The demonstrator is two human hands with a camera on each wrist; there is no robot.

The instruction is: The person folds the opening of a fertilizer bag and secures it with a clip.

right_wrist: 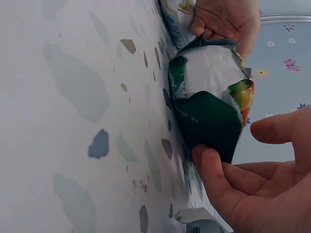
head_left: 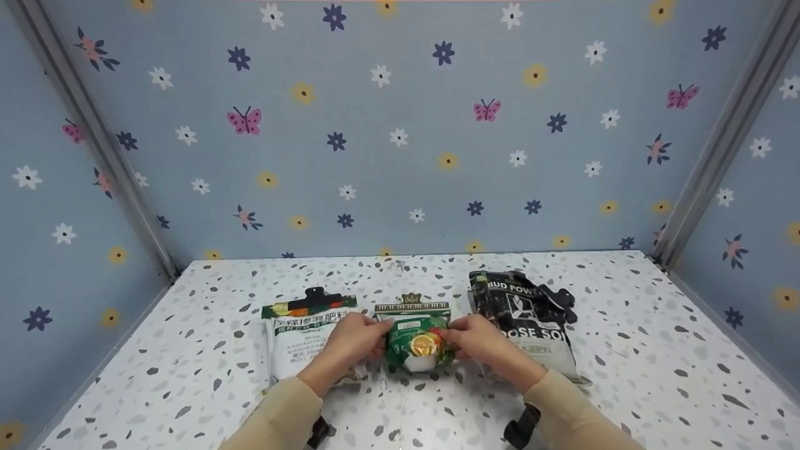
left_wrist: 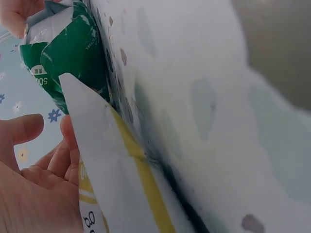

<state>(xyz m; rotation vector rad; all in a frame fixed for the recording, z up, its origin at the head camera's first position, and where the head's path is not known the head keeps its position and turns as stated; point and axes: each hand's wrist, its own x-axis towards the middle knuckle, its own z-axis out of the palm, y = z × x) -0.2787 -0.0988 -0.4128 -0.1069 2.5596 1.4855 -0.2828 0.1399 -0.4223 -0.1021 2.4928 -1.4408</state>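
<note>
A small green packet (head_left: 409, 340) with orange fruit printed on it lies in the middle of the table, a piano-key-patterned clip (head_left: 412, 306) with a gold top across its upper edge. At its left side is my left hand (head_left: 357, 337), thumb and fingers apart in the left wrist view. My right hand (head_left: 484, 342) touches the opposite side with its fingertips; in the right wrist view its thumb stands away from the packet (right_wrist: 209, 121). A white fertilizer bag (head_left: 300, 344) with a black clip (head_left: 315, 299) lies beside my left hand, partly hidden by it.
To the right lies a black and grey soil bag (head_left: 519, 306) with a black clip (head_left: 559, 300) at its upper corner; my right hand covers part of it. Flowered panels (head_left: 412, 125) enclose the back and sides of the speckled white table (head_left: 656, 375).
</note>
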